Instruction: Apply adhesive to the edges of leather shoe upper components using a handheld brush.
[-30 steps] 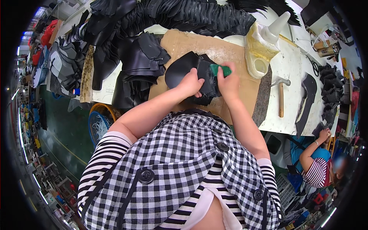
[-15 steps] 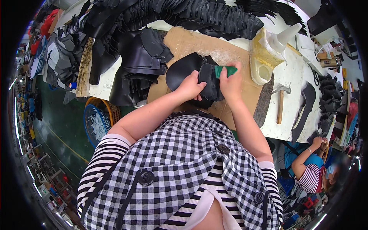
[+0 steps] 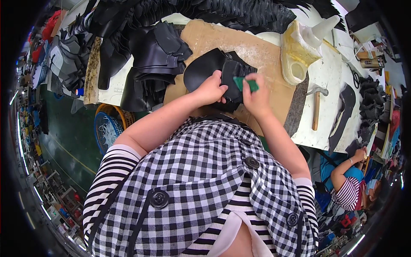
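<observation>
My left hand [image 3: 209, 91] is closed on the near edge of a black leather piece [image 3: 202, 68], thumb on top and fingertips partly hidden beneath. The leather lies layered on a cardboard sheet [image 3: 261, 50], with a dark, rougher-looking strip [image 3: 231, 81] along its right part. In my right hand [image 3: 257, 100] a small flat green scraper-like piece [image 3: 252, 86] is pinched. Its edge rests on or just above the right side of the dark strip; contact is hard to make out.
A yellowed plastic container [image 3: 294, 55] with a white spout stands right of the cardboard. Beyond it lie a hammer [image 3: 316, 107] and a curved black piece [image 3: 342, 115]. Stacked leather pieces [image 3: 156, 53] are at left, near a blue basket [image 3: 107, 130]. Another person [image 3: 349, 188] sits at right.
My right hand has shifted slightly nearer and left, and the green piece has turned in its grip. My left hand stays on the leather. The whole view has shifted a little.
</observation>
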Demonstrator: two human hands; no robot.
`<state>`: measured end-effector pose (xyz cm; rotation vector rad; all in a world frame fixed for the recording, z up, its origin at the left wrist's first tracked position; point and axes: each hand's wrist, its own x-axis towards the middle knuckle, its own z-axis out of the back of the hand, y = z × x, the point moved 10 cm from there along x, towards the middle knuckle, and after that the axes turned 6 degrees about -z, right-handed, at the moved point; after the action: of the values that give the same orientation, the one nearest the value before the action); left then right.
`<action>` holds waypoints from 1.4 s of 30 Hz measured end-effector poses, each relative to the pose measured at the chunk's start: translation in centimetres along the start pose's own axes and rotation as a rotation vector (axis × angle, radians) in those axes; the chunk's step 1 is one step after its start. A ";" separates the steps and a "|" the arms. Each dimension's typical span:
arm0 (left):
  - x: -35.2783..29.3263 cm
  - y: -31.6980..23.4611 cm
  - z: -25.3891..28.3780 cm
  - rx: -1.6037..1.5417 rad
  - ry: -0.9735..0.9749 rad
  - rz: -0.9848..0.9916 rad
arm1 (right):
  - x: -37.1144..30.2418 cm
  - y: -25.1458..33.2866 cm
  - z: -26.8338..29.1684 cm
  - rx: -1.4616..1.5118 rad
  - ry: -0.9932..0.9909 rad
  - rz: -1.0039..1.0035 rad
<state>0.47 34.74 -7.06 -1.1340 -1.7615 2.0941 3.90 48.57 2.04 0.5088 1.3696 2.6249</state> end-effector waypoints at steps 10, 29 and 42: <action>0.5 -0.4 0.3 0.033 -0.018 -0.045 | -1.7 1.4 0.7 0.067 0.137 0.155; -2.2 -6.1 26.6 0.715 -1.034 -0.096 | -9.5 -13.6 8.6 0.662 -0.415 -0.705; -0.2 -3.2 4.3 0.131 -0.216 -0.143 | -9.3 -15.8 8.9 0.856 -0.509 -0.729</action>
<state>-3.17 32.26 -4.04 -0.7492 -1.7055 2.2769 15.26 61.95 -8.29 0.5523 1.9324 1.1785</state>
